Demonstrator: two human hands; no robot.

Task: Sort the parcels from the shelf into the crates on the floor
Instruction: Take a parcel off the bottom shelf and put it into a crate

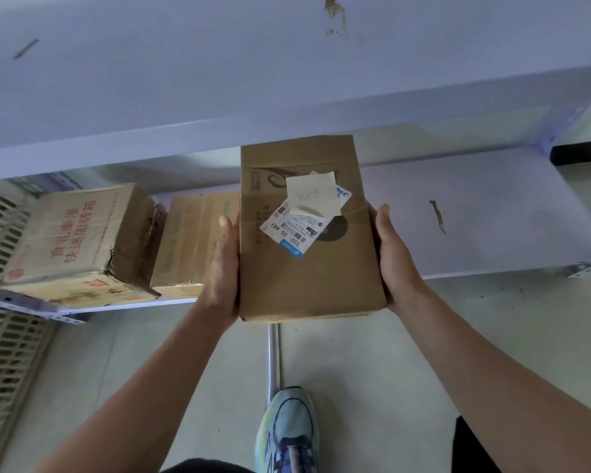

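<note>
My left grip [224,268] and right grip [394,257], both bare hands, have the parcel [307,278] clamped between them. Each one lies flat along a long side of the box, pressing inward, with the thumb straight up the edge. Nothing curls over the top face. The rest of the fingers are hidden under the cardboard.

The parcel sits squarely between the two grips, flat and level, with its top face turned up at me. Its near end sticks out a little past my wrists and its far end reaches well beyond my fingertips. A white shipping label [296,232] is stuck on at an angle across the upper middle of that face. A pale paper note [313,196] lies over the label's top corner.

The near half of the parcel hangs out over the floor [372,370]. The far half overlaps the lower shelf [492,216] and reaches up to the front edge of the shelf board above [287,80]. I cannot tell whether the far end touches the lower shelf.

Just beside my left grip, a plain brown box [191,240] stands on that shelf. Left of it, touching or nearly so, is a battered box with red printing [79,240], its near corner torn.

At the far left edge is a slotted plastic crate [4,370]. Below the parcel a metal strip [273,356] runs along the floor toward my light blue shoe [287,435].
</note>
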